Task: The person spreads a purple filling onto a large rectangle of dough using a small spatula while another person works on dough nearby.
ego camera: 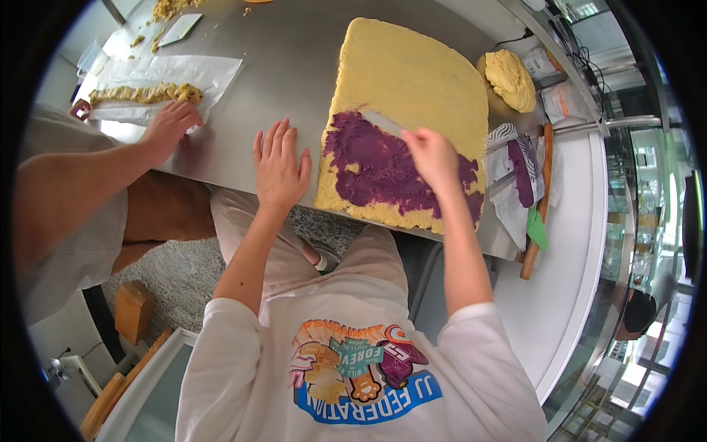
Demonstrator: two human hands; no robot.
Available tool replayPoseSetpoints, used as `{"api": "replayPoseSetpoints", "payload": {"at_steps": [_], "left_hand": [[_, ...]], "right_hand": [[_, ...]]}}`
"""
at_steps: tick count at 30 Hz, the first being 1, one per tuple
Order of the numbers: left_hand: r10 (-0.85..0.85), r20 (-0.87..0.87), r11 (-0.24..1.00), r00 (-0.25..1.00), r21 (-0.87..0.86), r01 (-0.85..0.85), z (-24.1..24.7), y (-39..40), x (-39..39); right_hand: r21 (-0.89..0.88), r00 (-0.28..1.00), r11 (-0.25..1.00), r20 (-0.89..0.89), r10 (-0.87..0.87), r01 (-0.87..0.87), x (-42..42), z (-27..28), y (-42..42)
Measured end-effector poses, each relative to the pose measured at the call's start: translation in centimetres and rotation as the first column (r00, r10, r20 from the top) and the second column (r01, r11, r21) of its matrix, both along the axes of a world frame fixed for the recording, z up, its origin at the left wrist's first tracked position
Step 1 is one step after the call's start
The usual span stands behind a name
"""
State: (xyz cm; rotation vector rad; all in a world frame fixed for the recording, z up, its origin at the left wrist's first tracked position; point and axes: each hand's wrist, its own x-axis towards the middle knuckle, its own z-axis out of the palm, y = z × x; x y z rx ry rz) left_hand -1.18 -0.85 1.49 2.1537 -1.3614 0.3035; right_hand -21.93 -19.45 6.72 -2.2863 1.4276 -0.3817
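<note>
A large rectangular sheet of yellow dough lies on the steel table. Purple paste coats much of its near half, with a ragged upper edge and small yellow gaps. My right hand grips a pale flat scraper, its blade against the dough at the paste's upper edge. To the left of the sheet, my left hand rests palm down on the bare tabletop, fingers apart, holding nothing. Right of the sheet, a piping bag lies with a lump of purple paste on it.
At left, a co-worker's hand touches a filled yellow roll on white paper. A white scraper lies beyond it. A dough lump sits at the right back. A wooden rolling pin lies along the right edge, beside a green cloth-like piece.
</note>
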Motion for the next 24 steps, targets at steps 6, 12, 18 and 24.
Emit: {"api": "replayPoseSetpoints", "payload": {"at_steps": [6,12,18,24], "left_hand": [[-0.001,0.009,1.0,1.0,-0.01,0.001,-0.2,-0.2,0.1],[-0.007,0.014,1.0,1.0,-0.015,0.007,-0.5,-0.2,0.1],[-0.043,0.019,0.999,0.999,-0.015,0.043,-0.2,-0.5,-0.3],[-0.053,0.065,0.999,0.996,0.005,0.053,-0.5,-0.4,-0.2]], "right_hand": [[0.028,0.979,0.994,-0.182,-0.096,0.102,-0.3,-1.4,-1.7],[0.113,0.985,0.983,-0.112,-0.133,0.146,-8.0,0.1,-4.3],[0.045,1.0,0.999,0.002,-0.03,0.03,-1.0,-1.0,-1.8],[0.113,0.976,0.98,-0.159,-0.147,0.166,-4.4,-0.5,-3.5]]}}
